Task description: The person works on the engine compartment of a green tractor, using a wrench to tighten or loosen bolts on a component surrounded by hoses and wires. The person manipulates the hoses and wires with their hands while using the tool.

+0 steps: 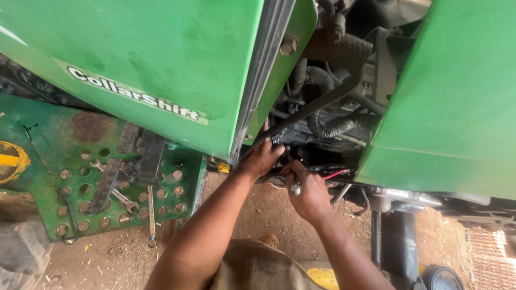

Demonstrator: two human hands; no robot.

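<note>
Looks like a rough outdoor repair yard or farm workshop, dirt floor point(269, 215) and all. A green tractor point(161, 64) sits with hoses point(328, 126) and wiring exposed, and wrenches point(124, 200) lie on its perforated step plate point(75, 215).

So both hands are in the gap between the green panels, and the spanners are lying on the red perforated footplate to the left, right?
Not quite: the perforated footplate is green, not red, as the head view shows. The rest holds: the left hand and right hand are in the gap between the green panels, and the spanners lie on that footplate to the left.
</note>
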